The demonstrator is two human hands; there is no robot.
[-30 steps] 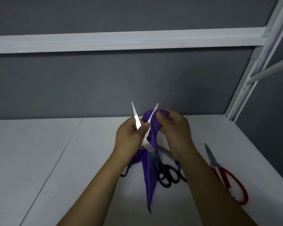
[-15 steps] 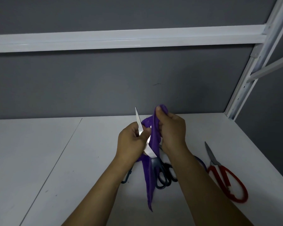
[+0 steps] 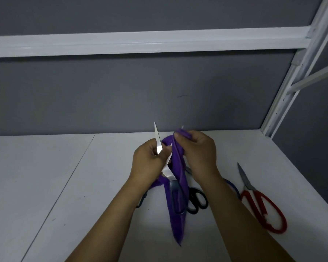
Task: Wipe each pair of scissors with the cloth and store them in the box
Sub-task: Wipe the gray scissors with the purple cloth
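While the dark-handled scissors [image 3: 168, 170] are held above the white table [image 3: 45, 186] with the blades spread in a V and the tips pointing up, the left blade is gripped by the left hand [image 3: 150, 159], whose fingers and thumb are curled round it. The purple cloth [image 3: 176, 220] is pinched by the right hand [image 3: 197, 150] between thumb and fingers near the tip of the right blade; only the very tip of that blade is seen above the cloth. From the pinch the cloth is draped downward past the pivot and over one dark handle loop, and its tapered lower end is seen between the two forearms; contact with the table cannot be determined. A second dark loop [image 3: 142, 200] is seen just below the left wrist; whether it belongs to the held pair cannot be determined.

Three further pairs are laid flat on the table. The black-handled scissors [image 3: 197, 201] are located just right of the hanging cloth, with the blades largely hidden behind the right hand. The blue-handled scissors [image 3: 235, 188] are mostly concealed by the right forearm. The red-handled scissors [image 3: 261, 208] are placed near the right edge, blades closed and pointing away from the person. A grey wall [image 3: 102, 101] and a white shelf rail [image 3: 140, 44] are located behind the table
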